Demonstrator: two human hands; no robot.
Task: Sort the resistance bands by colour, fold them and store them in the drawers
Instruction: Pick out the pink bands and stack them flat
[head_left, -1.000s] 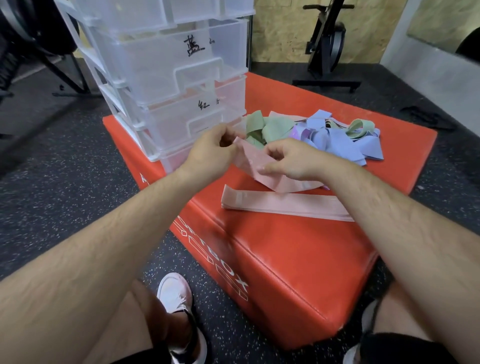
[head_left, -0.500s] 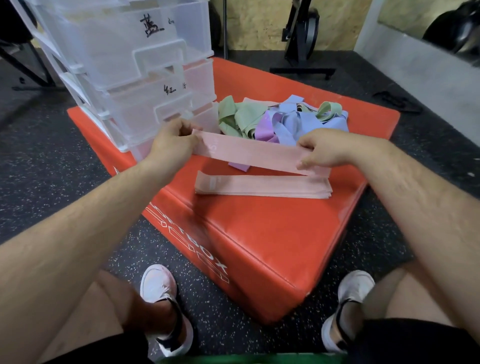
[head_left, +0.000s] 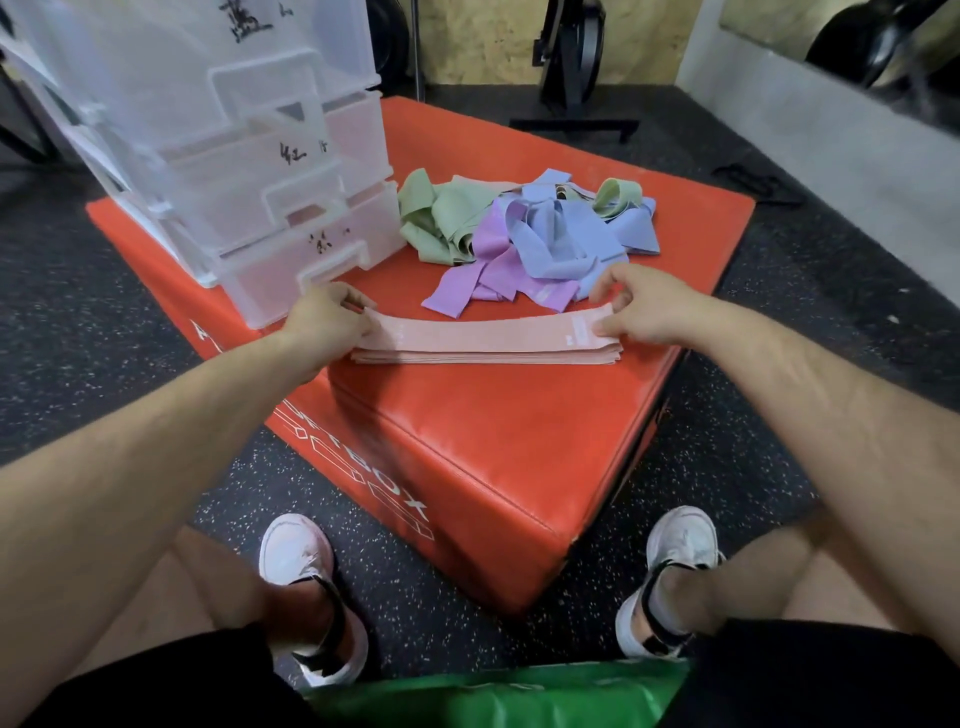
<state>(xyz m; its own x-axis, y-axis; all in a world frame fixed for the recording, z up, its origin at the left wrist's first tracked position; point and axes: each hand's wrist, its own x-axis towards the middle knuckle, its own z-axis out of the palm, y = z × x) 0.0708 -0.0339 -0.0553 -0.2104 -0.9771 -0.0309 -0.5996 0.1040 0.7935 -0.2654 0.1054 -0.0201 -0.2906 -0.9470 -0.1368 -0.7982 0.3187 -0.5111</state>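
A flat pink band lies stretched out on top of a neat stack of pink bands near the front of the red foam box. My left hand pinches its left end and my right hand pinches its right end. Behind them lies a loose heap of green bands, purple bands and blue bands. A clear plastic drawer unit with handwritten labels stands at the box's back left, its drawers pushed in.
Black speckled rubber floor surrounds the box. An exercise machine base stands behind it and a grey wall ledge runs on the right. My white shoes rest on the floor in front, with a green pad below.
I pulled the crumpled pink band out flat between both hands, then lowered it onto the pink stack. The camera tilted down and closer.
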